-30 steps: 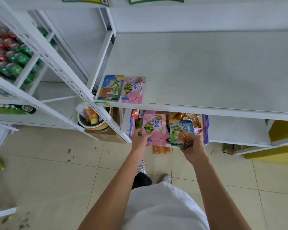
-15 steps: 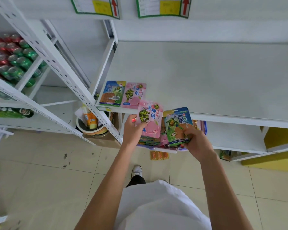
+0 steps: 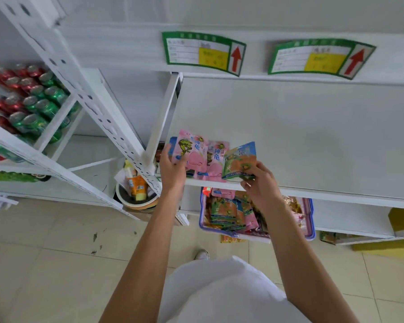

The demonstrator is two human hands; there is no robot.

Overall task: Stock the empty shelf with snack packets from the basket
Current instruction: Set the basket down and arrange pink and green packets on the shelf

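Gripping pink packet (image 3: pixel 194 153), blue packet (image 3: pixel 239 162)

Both arms outstretched, left hand (image 3: pixel 173 170) gripping, right hand (image 3: pixel 260 183) pinching

- The pink packet (image 3: pixel 192 151) over the front left corner of the shelf (image 3: pixel 312 136) carries blue characters 神龟; its small print is blurred.
- The second pink packet (image 3: pixel 217 159), lying on the shelf just right of the first, shows the same 神龟 in blue, more clearly.
- The green-and-blue packet (image 3: pixel 239 163) above the shelf's front edge has unreadable print.
- The left price tag (image 3: pixel 203 52) and right price tag (image 3: pixel 319 58), on the rail (image 3: pixel 257 66) above the shelf, each show a red upward arrow; their writing is illegible.
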